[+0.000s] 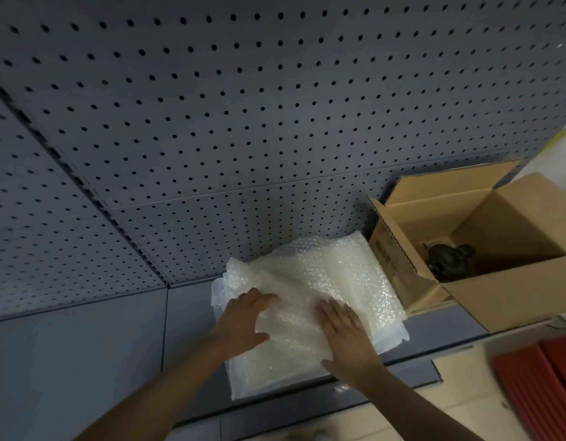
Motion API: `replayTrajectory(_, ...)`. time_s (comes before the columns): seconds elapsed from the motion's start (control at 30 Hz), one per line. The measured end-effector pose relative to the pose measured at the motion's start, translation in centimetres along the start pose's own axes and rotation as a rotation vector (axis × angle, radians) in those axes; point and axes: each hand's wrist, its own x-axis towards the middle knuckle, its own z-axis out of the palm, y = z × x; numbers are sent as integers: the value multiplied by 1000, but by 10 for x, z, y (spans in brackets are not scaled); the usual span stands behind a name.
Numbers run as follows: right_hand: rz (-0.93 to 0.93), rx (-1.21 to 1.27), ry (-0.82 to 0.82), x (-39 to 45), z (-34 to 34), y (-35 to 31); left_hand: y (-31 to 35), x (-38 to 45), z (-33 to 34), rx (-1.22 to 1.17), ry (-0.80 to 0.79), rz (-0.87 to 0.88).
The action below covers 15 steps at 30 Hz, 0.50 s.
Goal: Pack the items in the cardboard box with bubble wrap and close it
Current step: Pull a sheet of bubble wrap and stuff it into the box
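On the grey shelf (186, 316), my left hand (243, 316) and right hand (347, 335) lie flat, fingers straight, on the bubble wrap (339, 275) — open cardboard box (498, 294) just beside.

Two hands, the left hand (243, 316) and the right hand (348, 335), one stack of bubble wrap (323, 281), one open cardboard box (498, 294) holding one dark item (450, 257), one red ridged object (542, 386).

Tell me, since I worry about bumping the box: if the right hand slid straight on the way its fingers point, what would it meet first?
Only more bubble wrap, then probably the pegboard wall behind; the right hand points away from the cardboard box.
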Motion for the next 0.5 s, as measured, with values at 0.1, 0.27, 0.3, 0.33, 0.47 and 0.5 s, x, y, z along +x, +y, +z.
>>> replayTrajectory(0.1, 10, -6, 22, 1, 4, -2, 2, -1, 0, -8, -4, -11)
replayTrajectory(0.27, 28, 21, 112, 5, 6, -7, 4, -4, -4, -15, -18, -16)
replayTrajectory(0.3, 31, 37, 127, 6, 4, -7, 4, -5, -4, -13, -13, -8)
replayTrajectory(0.33, 38, 55, 137, 6, 1, -6, 5, -5, -6, -9, -6, -2)
replayTrajectory(0.47, 43, 220, 152, 3, -19, 5, 11, -7, -10, 62, 38, 36)
replayTrajectory(0.5, 44, 261, 153, 2, -27, 7, 12, -7, -9, 78, 73, 59)
